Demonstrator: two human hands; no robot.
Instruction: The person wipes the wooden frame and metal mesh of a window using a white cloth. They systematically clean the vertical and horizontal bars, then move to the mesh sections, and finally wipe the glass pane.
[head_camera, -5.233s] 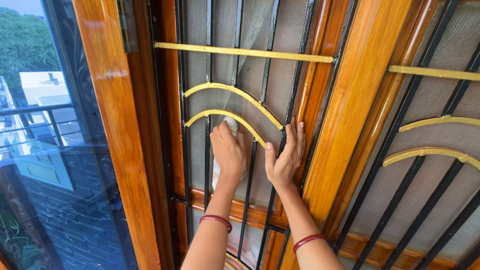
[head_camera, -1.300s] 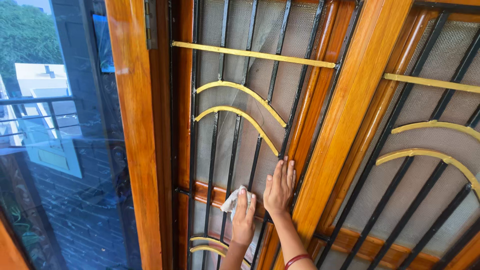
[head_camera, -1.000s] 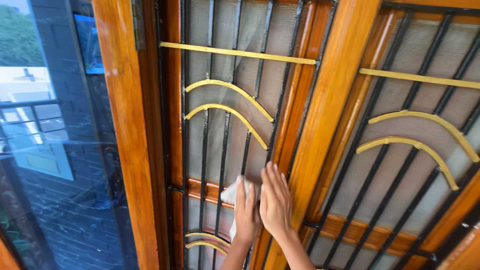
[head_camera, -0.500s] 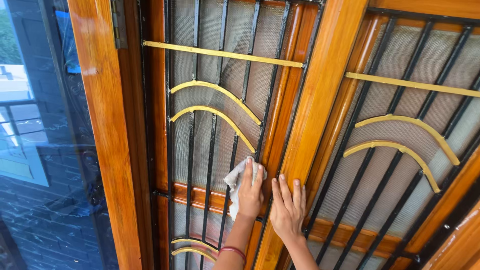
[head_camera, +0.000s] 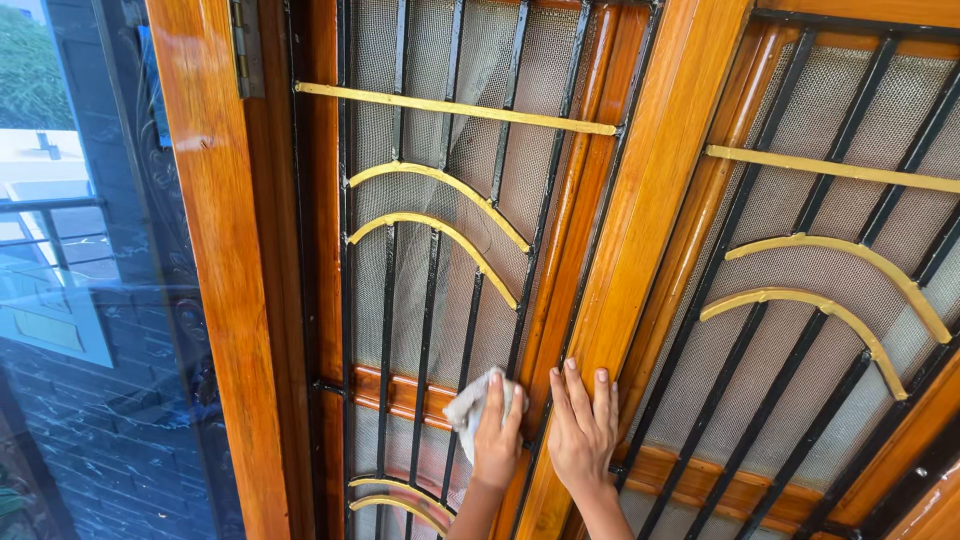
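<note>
the left hand (head_camera: 497, 440) pressed a crumpled white cloth (head_camera: 470, 408) against the black iron grille with yellow curved bars (head_camera: 440, 230), low on the left door panel, its fingers (head_camera: 492, 398) laid close together over the cloth and pinning it flat rather than pinching it. half a second earlier the same hand and cloth had sat a little higher on the grille, just under the lower end of the lower yellow arc; the cloth now lay toward 6 o'clock from there, level with the orange wooden cross rail (head_camera: 400, 392) and touching the black bars at that height. about five seconds earlier the cloth had been well up between the two arcs, so the wiping had worked from 12 o'clock down the fine grey mesh (head_camera: 560, 120) to the foot of this section. the right hand (head_camera: 583, 432) lay flat on the varnished orange wooden frame post (head_camera: 640, 210), at 3 o'clock from the cloth and just beside the left hand, fingers (head_camera: 573, 385) slightly spread and holding nothing; it had stayed on that post as a brace, having come off the mesh it touched earlier. judging by this, the upper mesh looked covered and the lower rail and the small yellow arcs (head_camera: 400, 495) at 7 o'clock remained. the dark glass pane (head_camera: 90, 300) stood far at 9 o'clock.
</note>
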